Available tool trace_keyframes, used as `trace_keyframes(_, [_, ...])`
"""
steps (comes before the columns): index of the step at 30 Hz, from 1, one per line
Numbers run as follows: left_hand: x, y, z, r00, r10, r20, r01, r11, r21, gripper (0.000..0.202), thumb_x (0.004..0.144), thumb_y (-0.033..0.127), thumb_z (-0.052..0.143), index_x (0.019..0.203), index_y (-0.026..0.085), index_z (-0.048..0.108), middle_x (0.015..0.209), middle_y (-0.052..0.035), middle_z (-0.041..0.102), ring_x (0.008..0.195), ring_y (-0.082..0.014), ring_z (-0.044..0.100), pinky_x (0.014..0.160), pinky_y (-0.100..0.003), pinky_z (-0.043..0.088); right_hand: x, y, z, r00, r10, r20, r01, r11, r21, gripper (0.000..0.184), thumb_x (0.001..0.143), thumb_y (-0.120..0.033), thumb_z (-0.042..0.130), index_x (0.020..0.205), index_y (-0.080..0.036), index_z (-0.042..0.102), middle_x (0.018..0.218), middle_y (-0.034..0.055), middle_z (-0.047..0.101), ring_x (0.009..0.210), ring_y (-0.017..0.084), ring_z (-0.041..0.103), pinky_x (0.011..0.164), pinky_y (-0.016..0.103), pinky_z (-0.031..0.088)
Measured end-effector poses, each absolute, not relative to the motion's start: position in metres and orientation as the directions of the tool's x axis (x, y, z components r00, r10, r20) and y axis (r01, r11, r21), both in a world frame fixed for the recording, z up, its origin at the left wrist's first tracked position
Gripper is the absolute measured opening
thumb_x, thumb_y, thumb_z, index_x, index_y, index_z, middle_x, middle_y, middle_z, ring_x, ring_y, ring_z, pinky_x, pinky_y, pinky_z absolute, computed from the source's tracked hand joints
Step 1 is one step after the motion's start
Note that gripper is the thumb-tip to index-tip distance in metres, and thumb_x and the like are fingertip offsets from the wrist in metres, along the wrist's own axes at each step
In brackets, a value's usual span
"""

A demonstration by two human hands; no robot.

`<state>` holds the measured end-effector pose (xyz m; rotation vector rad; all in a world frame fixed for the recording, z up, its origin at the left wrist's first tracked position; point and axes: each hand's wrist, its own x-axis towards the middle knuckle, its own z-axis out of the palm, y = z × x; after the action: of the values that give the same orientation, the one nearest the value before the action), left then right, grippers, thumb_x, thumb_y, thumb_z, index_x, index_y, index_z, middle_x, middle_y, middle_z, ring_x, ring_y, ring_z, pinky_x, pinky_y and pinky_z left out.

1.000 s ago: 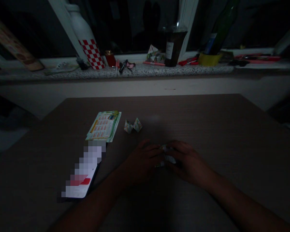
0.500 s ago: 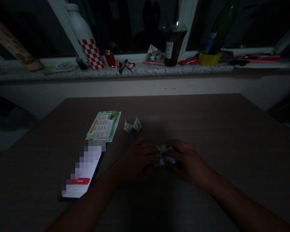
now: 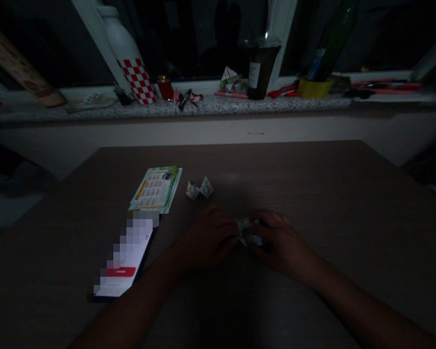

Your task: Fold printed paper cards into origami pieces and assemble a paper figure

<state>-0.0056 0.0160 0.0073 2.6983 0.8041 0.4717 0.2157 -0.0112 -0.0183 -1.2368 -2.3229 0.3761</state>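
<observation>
Green-white paper [image 3: 242, 226], red-checked white bottle [image 3: 128, 54]

Single head-worn view, set above the near side of the wood-grain surface [image 3: 334, 194], facing forward and down across it. Wide framing: the surface's far edge shows, its near part runs out at the bottom. Over the surface's middle, left hand [image 3: 209, 237] and right hand [image 3: 281, 242] are fairly close to the lens, forearms entering from below. Farther off, beyond the surface: speckled windowsill [image 3: 225, 109], then window panes [image 3: 199, 43].

Dim light leaves the table [image 3: 312, 179] murky, the phone screen [image 3: 118, 285] brightest.
</observation>
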Motion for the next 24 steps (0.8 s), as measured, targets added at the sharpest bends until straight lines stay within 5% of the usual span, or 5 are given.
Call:
trace_keyframes(12, [0.005, 0.021, -0.007, 0.703, 0.695, 0.153, 0.633, -0.709, 0.313, 0.016, 0.092, 0.021, 0.044, 0.083, 0.016, 0.057, 0.086, -0.0043, 0.058, 0.087, -0.0198, 0.051, 0.083, -0.036, 0.039, 0.214, -0.011, -0.02, -0.452, 0.852, 0.265, 0.711, 0.523, -0.47, 0.031, 0.074, -0.022, 0.069, 0.105, -0.026, 0.067, 0.116, 0.0068, 0.059, 0.11, 0.026, 0.053, 0.093, 0.042, 0.04])
trace_keyframes(24, [0.021, 0.01, -0.014, 0.598, 0.785, 0.162, 0.758, -0.619, 0.206, 0.018, 0.093, 0.019, 0.039, 0.088, 0.015, 0.055, 0.091, -0.0073, 0.057, 0.087, -0.0223, 0.049, 0.08, -0.038, 0.041, 0.214, -0.011, -0.016, -0.45, 0.858, 0.246, 0.711, 0.511, -0.483, 0.036, 0.075, -0.019, 0.064, 0.111, -0.023, 0.063, 0.114, 0.0086, 0.06, 0.109, 0.027, 0.053, 0.094, 0.044, 0.04])
